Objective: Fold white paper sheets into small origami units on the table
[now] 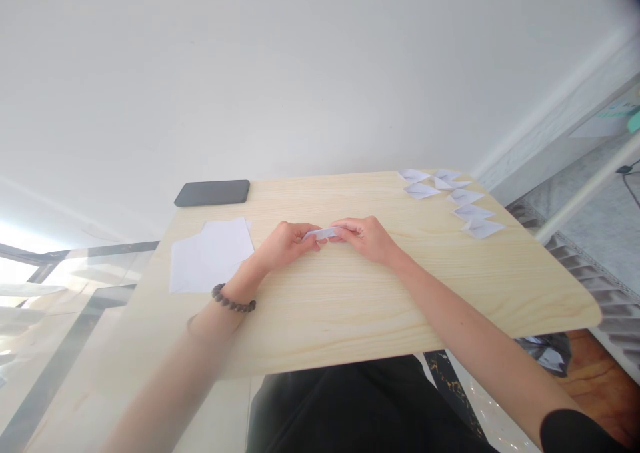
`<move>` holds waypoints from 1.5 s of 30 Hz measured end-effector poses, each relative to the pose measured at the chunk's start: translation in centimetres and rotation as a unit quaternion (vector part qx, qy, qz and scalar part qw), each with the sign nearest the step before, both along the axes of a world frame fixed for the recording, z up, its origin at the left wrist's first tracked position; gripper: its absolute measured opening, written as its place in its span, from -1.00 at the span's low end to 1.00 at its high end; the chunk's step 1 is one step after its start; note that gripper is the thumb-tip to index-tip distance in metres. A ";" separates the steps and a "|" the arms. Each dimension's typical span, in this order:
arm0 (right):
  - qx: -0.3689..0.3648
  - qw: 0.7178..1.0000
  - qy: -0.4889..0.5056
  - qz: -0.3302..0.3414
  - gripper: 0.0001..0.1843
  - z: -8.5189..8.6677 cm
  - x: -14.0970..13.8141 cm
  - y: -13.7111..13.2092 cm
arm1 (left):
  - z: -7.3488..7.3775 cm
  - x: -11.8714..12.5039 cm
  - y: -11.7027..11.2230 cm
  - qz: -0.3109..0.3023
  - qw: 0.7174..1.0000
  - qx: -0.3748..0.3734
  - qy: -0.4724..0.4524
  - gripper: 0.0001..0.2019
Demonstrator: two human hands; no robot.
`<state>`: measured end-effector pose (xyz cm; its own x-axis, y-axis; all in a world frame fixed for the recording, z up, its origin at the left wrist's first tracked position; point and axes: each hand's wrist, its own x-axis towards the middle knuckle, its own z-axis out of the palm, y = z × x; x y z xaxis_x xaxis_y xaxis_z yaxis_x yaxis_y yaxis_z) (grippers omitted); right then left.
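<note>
A narrow strip of folded white paper [326,233] is held level a little above the middle of the table. My left hand [286,245] pinches its left end between thumb and fingers, with a dark beaded bracelet [233,299] on that wrist. At the other end my right hand [367,237] grips the paper the same way. The fingertips cover both ends of the strip. Left of my left hand lie some flat white sheets [210,256], partly overlapping.
Several folded white paper pieces [467,213] lie along the far right of the wooden table [350,313]. A dark flat phone-like slab [213,193] rests at the back left. Behind the table rises a white wall [300,73]. Under its right edge sits a dark bag [550,353].
</note>
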<state>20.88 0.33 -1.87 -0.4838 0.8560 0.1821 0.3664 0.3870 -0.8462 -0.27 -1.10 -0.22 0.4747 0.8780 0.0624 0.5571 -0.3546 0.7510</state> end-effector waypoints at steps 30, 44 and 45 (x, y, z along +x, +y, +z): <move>0.079 0.996 0.024 -0.038 -0.79 -0.4 -1.1 -0.6 | -1.0 0.4 -0.3 0.040 0.990 0.127 0.039 -0.72; 0.054 0.998 -0.001 -0.034 -0.75 -0.1 -0.5 -0.1 | -0.6 -0.8 0.3 -0.072 0.993 -0.066 -0.067 -0.70; 0.045 0.998 0.005 -0.032 -0.75 -0.1 -0.4 -0.1 | -0.7 -0.8 0.3 -0.064 0.993 -0.072 -0.074 -0.71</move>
